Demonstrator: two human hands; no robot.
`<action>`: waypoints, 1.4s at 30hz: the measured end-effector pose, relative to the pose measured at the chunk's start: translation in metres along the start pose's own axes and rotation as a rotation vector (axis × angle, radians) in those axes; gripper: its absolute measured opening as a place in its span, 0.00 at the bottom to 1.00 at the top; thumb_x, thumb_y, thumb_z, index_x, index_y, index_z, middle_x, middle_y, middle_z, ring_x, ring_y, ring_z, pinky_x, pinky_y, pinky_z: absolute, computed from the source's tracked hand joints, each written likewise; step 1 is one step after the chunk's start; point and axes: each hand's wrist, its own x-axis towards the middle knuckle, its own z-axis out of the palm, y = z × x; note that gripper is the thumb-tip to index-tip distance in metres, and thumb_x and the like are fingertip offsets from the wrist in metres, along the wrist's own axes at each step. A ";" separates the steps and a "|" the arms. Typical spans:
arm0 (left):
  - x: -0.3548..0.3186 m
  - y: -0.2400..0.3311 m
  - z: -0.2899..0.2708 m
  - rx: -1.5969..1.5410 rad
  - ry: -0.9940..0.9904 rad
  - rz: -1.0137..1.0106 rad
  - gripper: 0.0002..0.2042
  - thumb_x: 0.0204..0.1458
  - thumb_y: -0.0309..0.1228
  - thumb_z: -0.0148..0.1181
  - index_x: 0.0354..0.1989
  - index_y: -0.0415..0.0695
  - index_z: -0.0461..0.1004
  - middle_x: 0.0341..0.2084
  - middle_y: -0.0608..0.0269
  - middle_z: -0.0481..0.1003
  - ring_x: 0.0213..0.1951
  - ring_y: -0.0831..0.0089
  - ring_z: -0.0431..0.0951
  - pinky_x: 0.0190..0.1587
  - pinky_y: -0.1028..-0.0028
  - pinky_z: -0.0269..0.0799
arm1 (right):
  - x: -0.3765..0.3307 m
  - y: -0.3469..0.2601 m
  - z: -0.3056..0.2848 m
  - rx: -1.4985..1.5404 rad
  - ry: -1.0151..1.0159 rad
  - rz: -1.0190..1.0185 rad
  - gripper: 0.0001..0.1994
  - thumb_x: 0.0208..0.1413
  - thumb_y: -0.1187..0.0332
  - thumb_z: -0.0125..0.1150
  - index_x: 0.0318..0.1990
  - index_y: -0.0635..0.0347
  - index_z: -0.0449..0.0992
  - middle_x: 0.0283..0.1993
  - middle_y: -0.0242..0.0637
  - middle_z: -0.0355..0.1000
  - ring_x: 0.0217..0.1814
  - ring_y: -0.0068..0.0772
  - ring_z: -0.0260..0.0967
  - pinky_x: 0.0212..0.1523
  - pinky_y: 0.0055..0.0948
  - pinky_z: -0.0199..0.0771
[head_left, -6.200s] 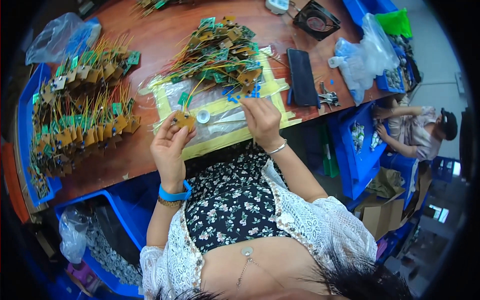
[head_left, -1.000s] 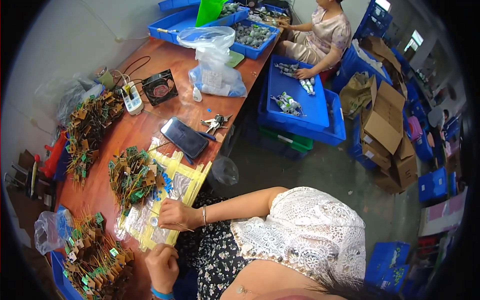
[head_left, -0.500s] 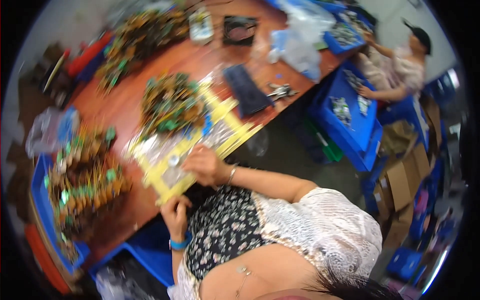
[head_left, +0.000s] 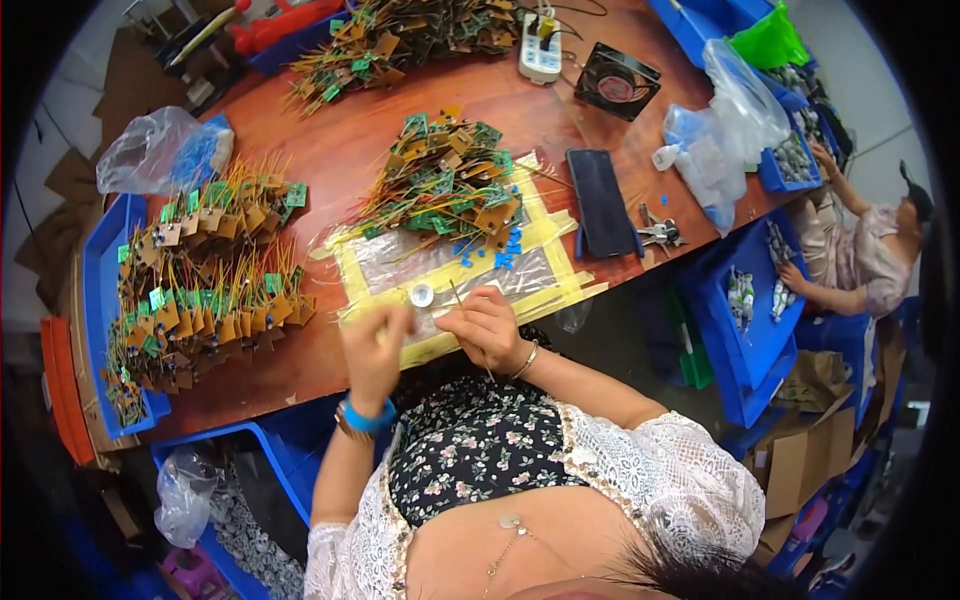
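Note:
My right hand (head_left: 484,328) is closed around a thin, dark stick-like tool (head_left: 455,292), over the near edge of a work mat bordered with yellow tape (head_left: 445,345). My left hand (head_left: 376,350) hovers just left of it, fingers curled but smeared by motion; whether it holds anything is hidden. Between and beyond my hands sits a small round white cap-like piece (head_left: 421,295). A heap of small green and brown circuit boards with wires (head_left: 440,180) covers the mat's far part. Several tiny blue parts (head_left: 508,250) are scattered beside the heap.
More wired boards (head_left: 210,290) stand in rows at left, beside a blue tray (head_left: 100,250). Further right lie a dark phone (head_left: 602,205), keys (head_left: 661,232), a fan (head_left: 617,82) and a power strip (head_left: 540,55). A co-worker (head_left: 865,250) handles parts over blue bins (head_left: 745,340).
The view has swung, shifting the whole scene rightward. My left hand has risen from the mat's near corner to beside the white round piece. The thin tool in my right hand now shows.

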 end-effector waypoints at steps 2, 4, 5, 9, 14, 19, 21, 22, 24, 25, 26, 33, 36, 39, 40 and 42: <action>0.047 0.001 -0.009 0.081 0.124 0.116 0.07 0.56 0.25 0.58 0.30 0.34 0.78 0.19 0.60 0.76 0.23 0.78 0.75 0.28 0.78 0.70 | 0.003 -0.002 -0.001 0.006 -0.007 -0.021 0.11 0.46 0.78 0.61 0.39 0.61 0.79 0.30 0.33 0.76 0.31 0.33 0.72 0.43 0.33 0.66; 0.095 0.000 -0.010 0.174 0.222 0.289 0.07 0.57 0.26 0.58 0.36 0.34 0.78 0.23 0.60 0.77 0.26 0.79 0.75 0.30 0.78 0.70 | 0.003 -0.004 -0.001 0.014 -0.006 -0.002 0.11 0.46 0.79 0.61 0.39 0.60 0.79 0.30 0.33 0.76 0.31 0.33 0.71 0.43 0.33 0.66; 0.115 -0.005 -0.009 0.202 0.182 0.213 0.08 0.57 0.27 0.59 0.38 0.34 0.78 0.26 0.57 0.79 0.28 0.76 0.78 0.32 0.77 0.72 | 0.004 -0.002 -0.002 0.007 -0.003 0.010 0.11 0.45 0.79 0.61 0.38 0.60 0.79 0.30 0.33 0.76 0.31 0.32 0.71 0.43 0.33 0.66; 0.178 -0.027 0.007 0.397 0.169 0.280 0.11 0.54 0.30 0.61 0.42 0.35 0.79 0.34 0.50 0.81 0.34 0.66 0.82 0.37 0.72 0.76 | -0.001 0.001 -0.001 -0.013 -0.016 0.041 0.14 0.45 0.79 0.62 0.42 0.60 0.77 0.30 0.31 0.76 0.33 0.32 0.73 0.45 0.35 0.68; 0.218 -0.028 0.029 0.491 0.119 0.340 0.13 0.51 0.32 0.63 0.40 0.36 0.79 0.33 0.46 0.79 0.34 0.54 0.81 0.38 0.63 0.75 | -0.003 0.000 0.002 0.023 -0.019 0.039 0.15 0.46 0.78 0.62 0.44 0.57 0.77 0.31 0.29 0.76 0.34 0.31 0.73 0.45 0.35 0.68; 0.228 -0.036 0.026 0.515 0.019 0.314 0.10 0.52 0.32 0.62 0.38 0.38 0.81 0.29 0.49 0.80 0.32 0.63 0.82 0.36 0.70 0.76 | -0.001 0.002 0.001 0.008 -0.009 0.046 0.12 0.46 0.79 0.63 0.41 0.59 0.78 0.31 0.31 0.76 0.32 0.31 0.74 0.43 0.34 0.66; 0.222 -0.038 0.022 0.524 0.017 0.335 0.11 0.52 0.31 0.63 0.40 0.38 0.80 0.30 0.48 0.80 0.32 0.63 0.82 0.35 0.70 0.75 | -0.002 0.003 0.001 0.006 -0.007 0.055 0.12 0.47 0.79 0.63 0.41 0.59 0.78 0.30 0.31 0.76 0.32 0.31 0.73 0.43 0.34 0.66; 0.221 -0.035 0.025 0.463 -0.006 0.305 0.11 0.52 0.31 0.63 0.40 0.38 0.80 0.30 0.48 0.80 0.32 0.63 0.82 0.35 0.70 0.75 | -0.001 0.003 0.001 0.003 -0.008 0.048 0.11 0.46 0.79 0.63 0.40 0.59 0.78 0.30 0.31 0.76 0.32 0.32 0.73 0.44 0.34 0.66; 0.222 -0.033 0.028 0.401 -0.024 0.280 0.12 0.52 0.31 0.63 0.41 0.38 0.80 0.31 0.47 0.79 0.31 0.63 0.81 0.36 0.70 0.75 | 0.001 0.004 0.002 -0.002 -0.008 0.035 0.11 0.46 0.79 0.63 0.39 0.59 0.78 0.29 0.31 0.75 0.31 0.32 0.73 0.44 0.35 0.67; 0.224 -0.033 0.029 0.468 -0.095 0.256 0.13 0.51 0.31 0.64 0.42 0.38 0.79 0.31 0.47 0.79 0.31 0.63 0.81 0.36 0.69 0.74 | 0.001 0.003 0.003 0.004 0.002 0.038 0.10 0.44 0.79 0.63 0.36 0.59 0.77 0.28 0.31 0.74 0.31 0.33 0.72 0.44 0.35 0.67; 0.226 -0.032 0.030 0.535 -0.166 0.233 0.14 0.50 0.31 0.64 0.43 0.38 0.79 0.31 0.47 0.79 0.31 0.63 0.80 0.36 0.68 0.73 | 0.002 0.002 0.003 0.008 0.012 0.041 0.09 0.42 0.80 0.62 0.34 0.60 0.76 0.27 0.31 0.74 0.31 0.33 0.72 0.45 0.36 0.67; 0.205 -0.027 0.018 0.510 -0.221 0.366 0.16 0.47 0.28 0.65 0.46 0.40 0.77 0.26 0.49 0.76 0.29 0.56 0.77 0.34 0.63 0.71 | -0.001 -0.001 -0.006 0.060 -0.077 0.019 0.07 0.33 0.76 0.55 0.26 0.60 0.72 0.23 0.33 0.67 0.27 0.35 0.68 0.46 0.40 0.69; 0.191 -0.018 0.013 0.525 -0.202 0.274 0.18 0.47 0.24 0.64 0.49 0.43 0.77 0.33 0.52 0.78 0.34 0.62 0.78 0.39 0.67 0.72 | -0.004 -0.001 -0.004 0.064 -0.052 0.028 0.07 0.32 0.75 0.55 0.25 0.60 0.71 0.23 0.35 0.66 0.27 0.36 0.68 0.46 0.40 0.69; 0.170 -0.022 0.005 0.617 -0.197 0.542 0.21 0.47 0.23 0.64 0.53 0.45 0.75 0.43 0.52 0.77 0.43 0.60 0.76 0.46 0.67 0.71 | -0.003 0.000 -0.002 0.125 -0.034 0.044 0.08 0.32 0.77 0.56 0.27 0.60 0.73 0.23 0.35 0.67 0.27 0.36 0.68 0.46 0.40 0.69; 0.157 -0.021 0.004 0.594 -0.183 0.534 0.22 0.48 0.22 0.63 0.55 0.46 0.73 0.49 0.53 0.73 0.51 0.58 0.73 0.52 0.67 0.68 | -0.004 0.000 0.001 0.100 -0.001 0.056 0.09 0.33 0.77 0.57 0.28 0.59 0.75 0.23 0.36 0.67 0.27 0.37 0.68 0.46 0.40 0.69; 0.126 -0.006 0.008 0.467 -0.116 0.465 0.20 0.49 0.21 0.63 0.53 0.44 0.74 0.48 0.53 0.74 0.50 0.57 0.73 0.52 0.65 0.69 | -0.002 0.000 0.004 0.059 0.072 0.108 0.11 0.35 0.79 0.59 0.31 0.58 0.77 0.24 0.37 0.68 0.28 0.37 0.68 0.44 0.40 0.69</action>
